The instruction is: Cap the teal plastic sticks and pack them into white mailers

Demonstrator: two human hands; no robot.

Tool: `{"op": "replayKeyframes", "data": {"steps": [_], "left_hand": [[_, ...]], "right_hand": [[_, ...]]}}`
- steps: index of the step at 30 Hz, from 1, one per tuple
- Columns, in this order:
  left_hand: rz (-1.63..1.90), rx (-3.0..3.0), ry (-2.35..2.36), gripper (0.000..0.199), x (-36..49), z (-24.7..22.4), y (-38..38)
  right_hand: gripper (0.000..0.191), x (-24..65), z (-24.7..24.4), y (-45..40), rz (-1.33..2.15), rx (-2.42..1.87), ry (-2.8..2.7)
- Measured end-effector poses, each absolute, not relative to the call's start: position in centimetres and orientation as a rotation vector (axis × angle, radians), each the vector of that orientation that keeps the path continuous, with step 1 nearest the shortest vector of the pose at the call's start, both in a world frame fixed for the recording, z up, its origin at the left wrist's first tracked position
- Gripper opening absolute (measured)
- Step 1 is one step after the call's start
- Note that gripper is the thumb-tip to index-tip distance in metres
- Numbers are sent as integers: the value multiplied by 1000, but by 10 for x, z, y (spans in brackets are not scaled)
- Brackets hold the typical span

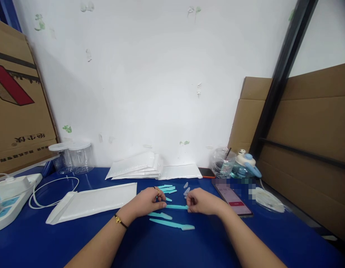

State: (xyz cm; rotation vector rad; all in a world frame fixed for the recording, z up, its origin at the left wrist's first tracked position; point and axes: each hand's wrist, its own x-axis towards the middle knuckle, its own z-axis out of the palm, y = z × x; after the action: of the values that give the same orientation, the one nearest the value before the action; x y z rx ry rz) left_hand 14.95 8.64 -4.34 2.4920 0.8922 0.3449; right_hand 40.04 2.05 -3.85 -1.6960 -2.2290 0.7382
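By the left edge of the bench, a cardboard box shows a red sign and upside-down Chinese characters I cannot surely read; the phone has words too small.

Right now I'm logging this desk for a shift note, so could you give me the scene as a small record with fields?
Between the hands: turquoise tool
Left end: by the thumb of the left hand
Right end: in the grip of the right hand
Nearest the person: another tool, flat on the blue table
Beyond the hands: small translucent pieces, white mailers
Right side: phone, screen lit
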Motion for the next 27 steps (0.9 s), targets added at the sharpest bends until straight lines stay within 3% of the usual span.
{"op": "replayKeyframes", "data": {"steps": [8,12,16,18,21,27], "left_hand": [[392,2657,949,20,146,-43,97],[448,2641,1181,17,133,-38,105],[370,2507,1176,34,119,-31,106],[142,2439,1059,37,115,-29,103],[-63,2348,1006,26,114,-30,99],[131,2402,1022,21,135,-36,92]], "right_hand": [[7,400,-49,34,730,-1551,-2054],[5,410,-52,39,541,-1645,-1966],[8,407,-47,36,391,-1634,-1976],[11,399,-43,31,407,-1600,-2029],[16,384,-39,25,493,-1550,-2085],[28,364,-49,23,728,-1471,-2151]]}}
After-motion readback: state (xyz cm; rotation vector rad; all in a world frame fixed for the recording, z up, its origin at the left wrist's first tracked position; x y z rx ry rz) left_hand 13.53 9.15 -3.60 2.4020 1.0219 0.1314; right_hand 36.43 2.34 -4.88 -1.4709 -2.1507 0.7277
